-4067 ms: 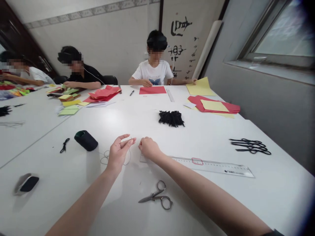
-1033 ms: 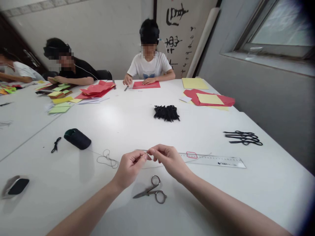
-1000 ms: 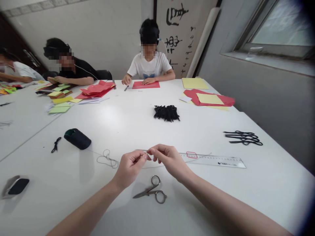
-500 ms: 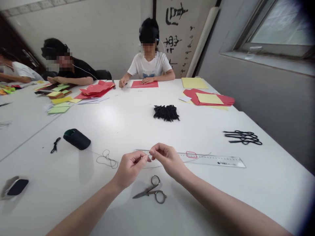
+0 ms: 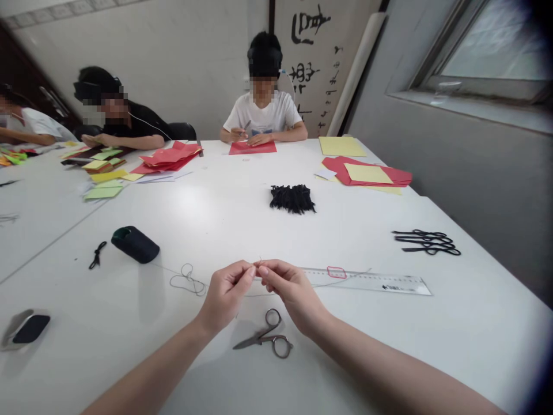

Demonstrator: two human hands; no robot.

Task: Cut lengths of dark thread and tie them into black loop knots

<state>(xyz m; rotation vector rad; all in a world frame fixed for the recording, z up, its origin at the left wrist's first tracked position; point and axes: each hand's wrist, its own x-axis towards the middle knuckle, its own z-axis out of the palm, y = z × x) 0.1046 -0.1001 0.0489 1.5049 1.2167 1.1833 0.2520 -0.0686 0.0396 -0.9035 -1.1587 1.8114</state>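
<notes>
My left hand (image 5: 225, 293) and my right hand (image 5: 287, 288) meet fingertip to fingertip just above the white table (image 5: 216, 225). Both pinch a thin grey thread (image 5: 188, 280) whose short end sticks up between the fingertips. The thread runs left in loose loops on the table toward a dark spool (image 5: 135, 244). Small metal scissors (image 5: 264, 338) lie shut just below my hands. A clear ruler (image 5: 371, 281) lies behind my right hand and stretches to the right.
A black bundle of cords (image 5: 292, 198) sits mid-table, black loops (image 5: 427, 242) at the right. Red and yellow paper sheets (image 5: 367, 174) lie far right, red sheets (image 5: 168, 158) far left. A dark case (image 5: 28, 328) lies at left. Three people sit at the far side.
Four seconds ago my hands were apart and farther out on the table; now they are drawn close and pinch the thread together. In the last second the fingertips closed tighter.
</notes>
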